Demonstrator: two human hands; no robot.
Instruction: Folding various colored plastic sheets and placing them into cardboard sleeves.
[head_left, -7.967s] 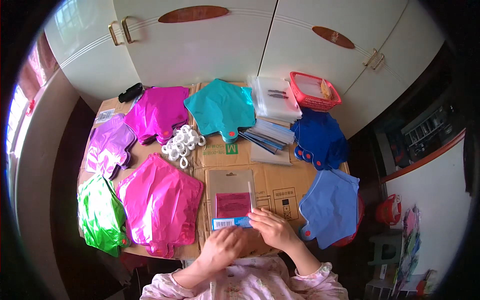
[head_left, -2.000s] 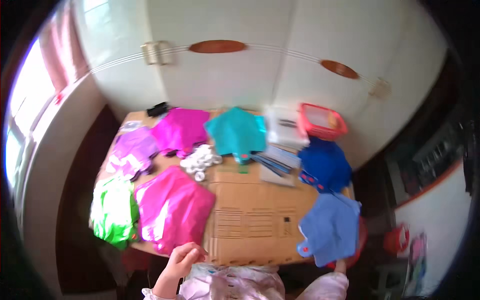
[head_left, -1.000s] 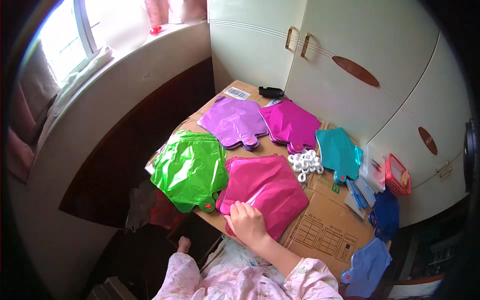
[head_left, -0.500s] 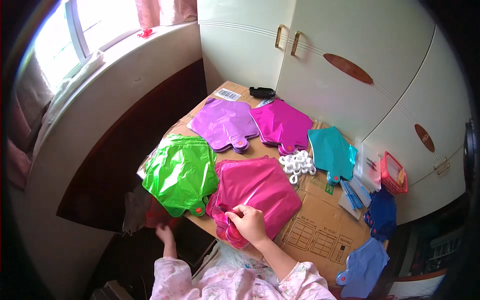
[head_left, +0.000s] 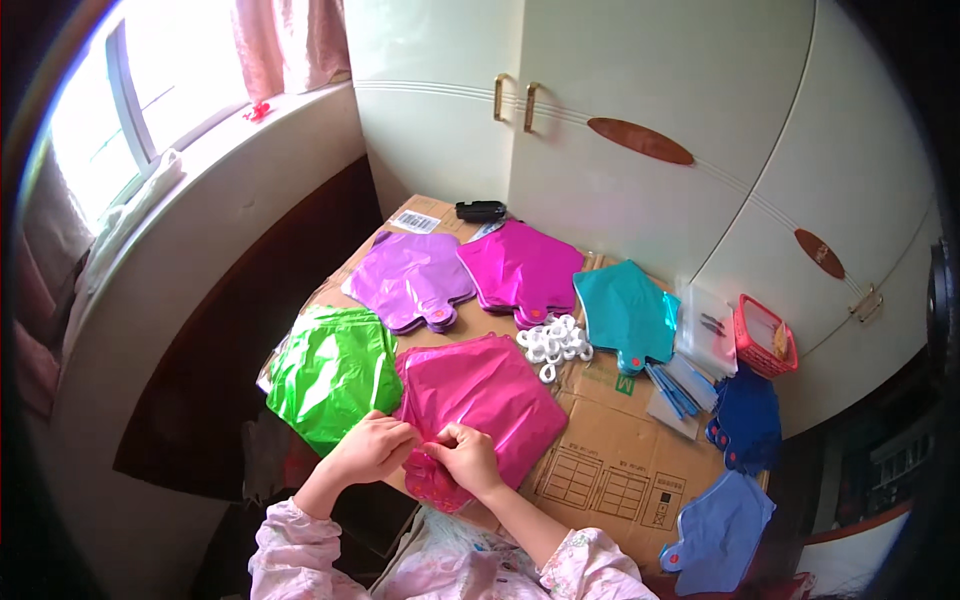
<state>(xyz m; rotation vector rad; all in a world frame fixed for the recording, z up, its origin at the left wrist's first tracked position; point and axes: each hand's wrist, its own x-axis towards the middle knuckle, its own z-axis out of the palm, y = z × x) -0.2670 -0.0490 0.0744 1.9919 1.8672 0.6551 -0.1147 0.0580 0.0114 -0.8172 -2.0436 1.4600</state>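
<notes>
Home room used for piecework: white wardrobe doors (head_left: 640, 120) with brass handles, curtained window (head_left: 170, 90), cardboard-covered desk (head_left: 610, 470) stacked with foil balloons (head_left: 480, 390).

A white rectangular barcode label (head_left: 417, 222) sits on the brown cardboard near the upper middle of the frame, beside the purple foil. Right of centre, a small green printed mark (head_left: 625, 385) shows on the cardboard sheet (head_left: 610, 470), and lower down lie printed box-shaped outlines (head_left: 600, 487). Clear flat packets (head_left: 708, 325) lie at right, beside a red basket.
</notes>
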